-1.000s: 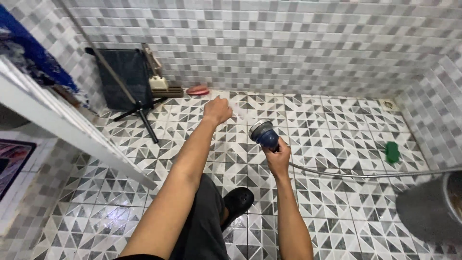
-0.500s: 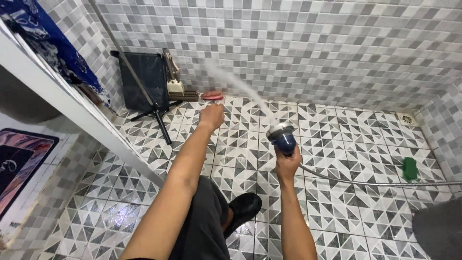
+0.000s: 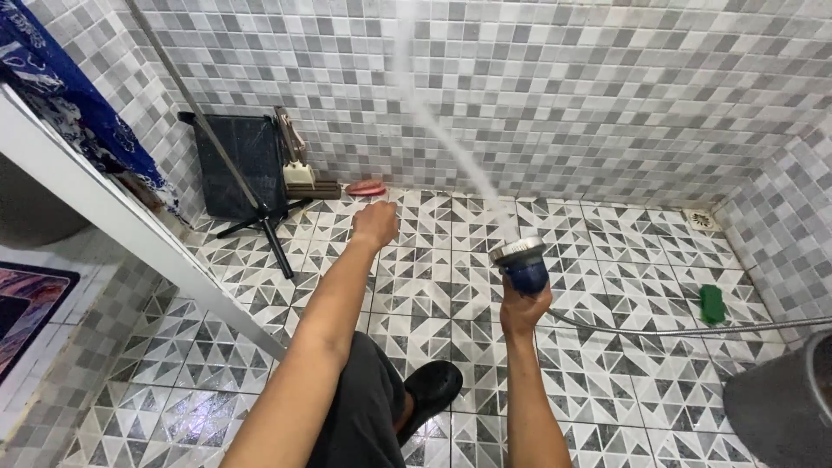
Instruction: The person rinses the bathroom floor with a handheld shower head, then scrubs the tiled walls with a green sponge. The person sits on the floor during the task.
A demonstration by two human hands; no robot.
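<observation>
Head view: right hand (image 3: 523,309), centre frame, is wrapped tight around a blue shower head (image 3: 523,262) spraying water up-left onto the grey tiled wall (image 3: 607,95), its hose (image 3: 685,329) trailing right. Left hand (image 3: 375,225), fisted, reaches out empty above the patterned floor (image 3: 607,260); green brush (image 3: 712,303) lies at right.
</observation>
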